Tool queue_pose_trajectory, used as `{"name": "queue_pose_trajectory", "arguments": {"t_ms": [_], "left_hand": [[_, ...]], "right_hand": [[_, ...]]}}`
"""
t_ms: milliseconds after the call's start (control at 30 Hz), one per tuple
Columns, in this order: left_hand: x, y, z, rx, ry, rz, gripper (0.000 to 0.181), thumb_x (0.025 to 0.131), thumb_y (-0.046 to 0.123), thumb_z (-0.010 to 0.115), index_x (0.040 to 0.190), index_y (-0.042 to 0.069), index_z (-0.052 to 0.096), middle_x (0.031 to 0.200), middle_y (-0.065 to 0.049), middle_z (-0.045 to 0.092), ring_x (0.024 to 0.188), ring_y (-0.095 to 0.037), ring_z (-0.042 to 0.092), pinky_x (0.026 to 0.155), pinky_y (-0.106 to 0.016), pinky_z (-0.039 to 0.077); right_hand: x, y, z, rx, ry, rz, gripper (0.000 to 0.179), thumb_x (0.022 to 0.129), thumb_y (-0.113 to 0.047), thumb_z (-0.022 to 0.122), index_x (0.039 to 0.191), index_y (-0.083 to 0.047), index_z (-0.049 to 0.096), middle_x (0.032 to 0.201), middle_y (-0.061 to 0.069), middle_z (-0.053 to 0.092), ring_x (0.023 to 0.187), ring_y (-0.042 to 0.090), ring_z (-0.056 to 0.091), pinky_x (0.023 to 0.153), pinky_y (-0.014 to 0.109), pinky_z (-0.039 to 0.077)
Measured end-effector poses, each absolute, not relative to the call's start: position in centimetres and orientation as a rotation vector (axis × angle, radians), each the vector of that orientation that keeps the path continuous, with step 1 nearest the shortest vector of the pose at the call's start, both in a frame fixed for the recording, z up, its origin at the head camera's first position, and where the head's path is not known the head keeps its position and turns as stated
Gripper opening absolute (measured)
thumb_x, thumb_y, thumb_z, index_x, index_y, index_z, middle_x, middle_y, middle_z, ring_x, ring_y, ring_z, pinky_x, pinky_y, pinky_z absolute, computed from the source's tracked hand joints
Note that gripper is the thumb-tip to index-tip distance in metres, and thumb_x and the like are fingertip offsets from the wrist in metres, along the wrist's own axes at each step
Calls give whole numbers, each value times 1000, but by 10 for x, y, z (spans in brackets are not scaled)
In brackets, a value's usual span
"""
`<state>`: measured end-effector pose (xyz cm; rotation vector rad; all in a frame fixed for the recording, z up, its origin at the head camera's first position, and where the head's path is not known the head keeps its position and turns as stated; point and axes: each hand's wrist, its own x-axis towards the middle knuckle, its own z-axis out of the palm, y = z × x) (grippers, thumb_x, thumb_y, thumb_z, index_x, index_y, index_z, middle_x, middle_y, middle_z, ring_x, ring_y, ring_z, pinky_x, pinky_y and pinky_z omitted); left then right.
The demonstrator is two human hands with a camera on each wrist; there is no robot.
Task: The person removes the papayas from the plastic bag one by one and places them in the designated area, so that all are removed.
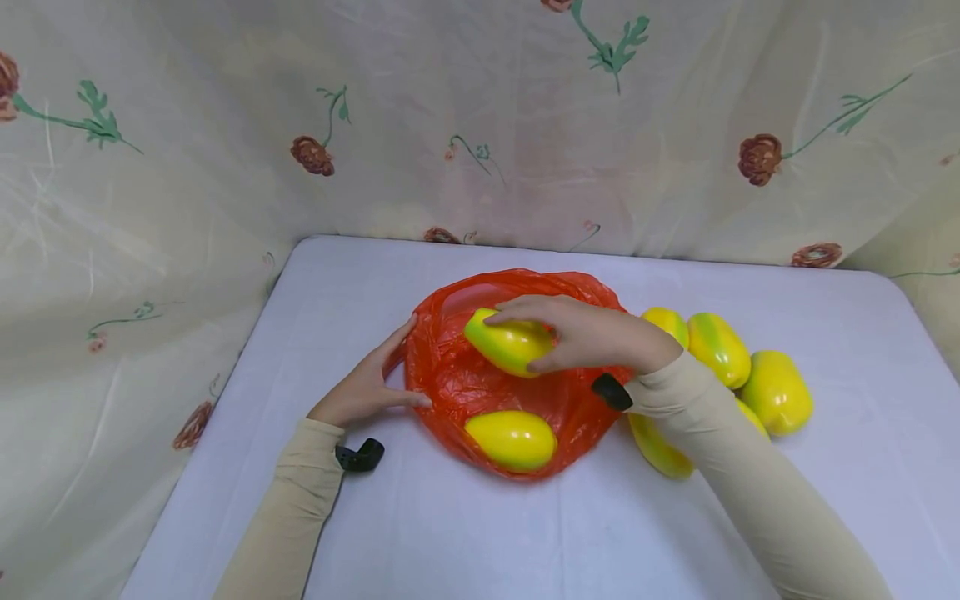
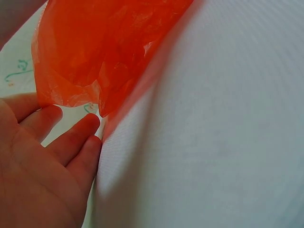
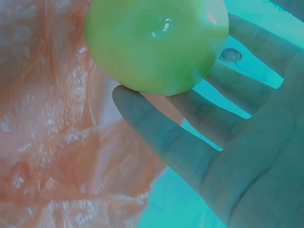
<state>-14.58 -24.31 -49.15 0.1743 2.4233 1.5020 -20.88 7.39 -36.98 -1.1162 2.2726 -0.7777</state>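
A red plastic bag [image 1: 424, 354] lies spread with its mouth up on the table. My right hand [image 1: 585, 335] holds a yellow-green mango [image 1: 502, 343] over the bag's mouth, thumb on the near side and fingers on the far side. The right wrist view shows the mango's rounded end [image 3: 156, 47] against the fingers. Another yellow mango [image 1: 513, 440] lies inside the bag at its near edge. My left hand [image 1: 367, 385] touches the bag's left side with thumb and fingers spread. In the left wrist view its fairly straight fingers [image 2: 78, 137] meet the red plastic [image 2: 104, 57].
Several more yellow mangoes [image 1: 776, 392] sit in a group right of the bag, partly hidden by the right forearm. A white cloth [image 1: 480, 542] covers the table. Behind its far edge hangs a flower-patterned curtain [image 1: 525, 192].
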Motion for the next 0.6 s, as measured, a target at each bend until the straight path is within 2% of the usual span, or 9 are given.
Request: {"name": "queue_pose_trajectory", "arguments": {"t_ms": [333,600], "left_hand": [[-146,-243,-490,193,2415,1509,111,66,41,89,151,49,18,160,19,20,150,-19,19,112,-56,37],[-146,-243,-491,195,2429,1500,112,66,40,89,151,48,18,160,19,20,150,-19,18,113,-57,35]], "right_hand": [[-216,97,-359,-1025,2288,-831,64,86,-15,73,141,-36,48,152,-8,38,135,20,39,102,48,50],[-219,120,-355,-951,2332,-909,62,84,-15,75,137,-36,52,151,-7,41,134,23,43,103,56,47]]}}
